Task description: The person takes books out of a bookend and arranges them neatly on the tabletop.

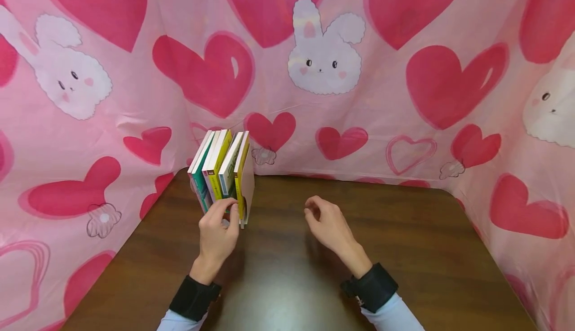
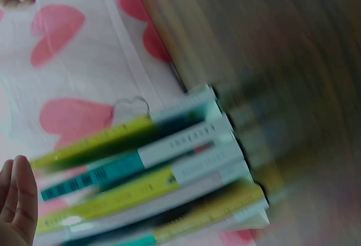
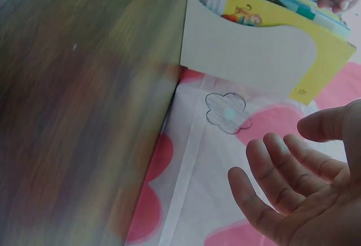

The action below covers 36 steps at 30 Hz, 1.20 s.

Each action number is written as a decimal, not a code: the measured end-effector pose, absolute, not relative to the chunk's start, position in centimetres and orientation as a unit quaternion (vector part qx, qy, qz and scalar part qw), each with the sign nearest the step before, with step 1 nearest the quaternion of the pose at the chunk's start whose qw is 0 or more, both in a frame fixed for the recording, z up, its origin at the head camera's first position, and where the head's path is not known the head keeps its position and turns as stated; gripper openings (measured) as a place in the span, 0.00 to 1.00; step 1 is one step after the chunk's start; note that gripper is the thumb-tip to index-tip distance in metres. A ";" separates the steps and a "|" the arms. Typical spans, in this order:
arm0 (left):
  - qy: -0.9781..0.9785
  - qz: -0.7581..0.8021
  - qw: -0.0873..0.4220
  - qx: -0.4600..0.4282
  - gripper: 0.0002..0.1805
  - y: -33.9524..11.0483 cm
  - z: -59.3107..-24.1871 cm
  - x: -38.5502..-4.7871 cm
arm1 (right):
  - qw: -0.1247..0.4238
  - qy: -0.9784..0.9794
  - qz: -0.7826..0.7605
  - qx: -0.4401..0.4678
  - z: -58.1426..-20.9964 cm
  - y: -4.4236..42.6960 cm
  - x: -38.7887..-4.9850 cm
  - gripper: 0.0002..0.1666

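Observation:
Several thin books stand upright in a row at the left of the table, some leaning a little. Their spines, yellow, teal and white, face the person. A white holder with a curved cut-out covers the outer side of a yellow book. In the head view my left hand is in front of the spines, partly hiding them; in the left wrist view its fingers are relaxed and hold nothing. My right hand hovers over the table to the right of the books, fingers loosely bent and apart from everything.
The brown wooden table reaches to a pink cloth printed with hearts and rabbits, which hangs behind it and along both sides. The row of books stands near the table's back left corner.

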<state>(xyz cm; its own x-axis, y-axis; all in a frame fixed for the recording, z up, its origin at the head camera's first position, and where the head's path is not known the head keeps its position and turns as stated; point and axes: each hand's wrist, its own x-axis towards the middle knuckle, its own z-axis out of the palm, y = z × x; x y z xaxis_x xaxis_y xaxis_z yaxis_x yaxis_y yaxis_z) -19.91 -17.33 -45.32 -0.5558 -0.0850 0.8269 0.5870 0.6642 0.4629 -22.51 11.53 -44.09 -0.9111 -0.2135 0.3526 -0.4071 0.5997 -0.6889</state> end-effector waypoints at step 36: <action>-0.838 -0.415 0.352 0.049 0.26 -22.5 -46.7 -20.9 | 0.100 -0.874 0.442 0.178 -44.2 9.9 -20.1 0.08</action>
<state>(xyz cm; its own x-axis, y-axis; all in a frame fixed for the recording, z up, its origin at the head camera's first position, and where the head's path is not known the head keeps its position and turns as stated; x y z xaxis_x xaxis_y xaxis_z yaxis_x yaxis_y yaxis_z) -20.90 -22.55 -46.72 -0.7474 -0.3742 0.5490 0.2096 0.6514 0.7292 -20.13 9.91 -44.25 -0.9168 -0.2218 0.3320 -0.3989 0.5468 -0.7362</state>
